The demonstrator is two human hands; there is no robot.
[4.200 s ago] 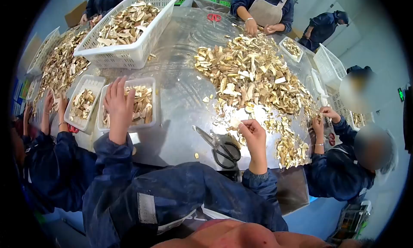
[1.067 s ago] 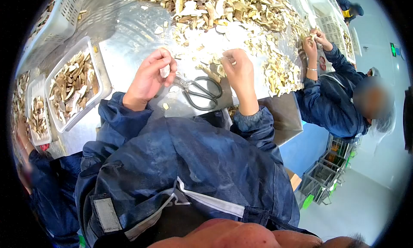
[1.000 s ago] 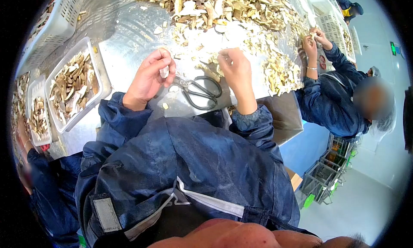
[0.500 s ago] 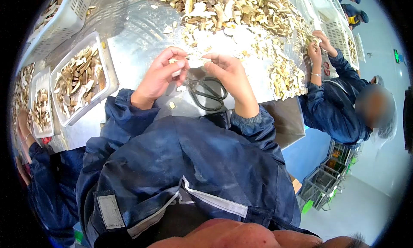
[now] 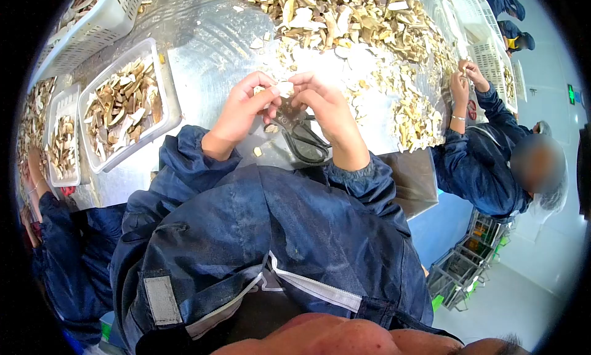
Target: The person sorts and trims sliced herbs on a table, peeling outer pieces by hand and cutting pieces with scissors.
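Note:
Between my hands is a small pale piece, which looks like a dried mushroom slice [image 5: 284, 89]. My left hand [image 5: 247, 106] pinches it with thumb and fingers. The thumb and fingers of my right hand [image 5: 326, 109] are drawn together at the slice's other side, also gripping it. Black-handled scissors [image 5: 306, 147] lie on the metal table just below the hands, partly covered by my right hand. A small loose piece [image 5: 257, 151] rests left of the scissors. Beyond my hands spreads a large heap of dried mushroom slices [image 5: 345, 19].
At left stand a white tray [image 5: 172, 99] of browner slices, a smaller tray [image 5: 77, 139] and a perforated basket [image 5: 92, 38]. A co-worker [image 5: 486, 152] works at right beside white crates [image 5: 486, 56]. Another person's arm [image 5: 46, 201] reaches in at left.
The view has shifted slightly, moving the trays and heap rightward in the picture. My hands have come closer together, and the pale slice shows more clearly between the fingertips.

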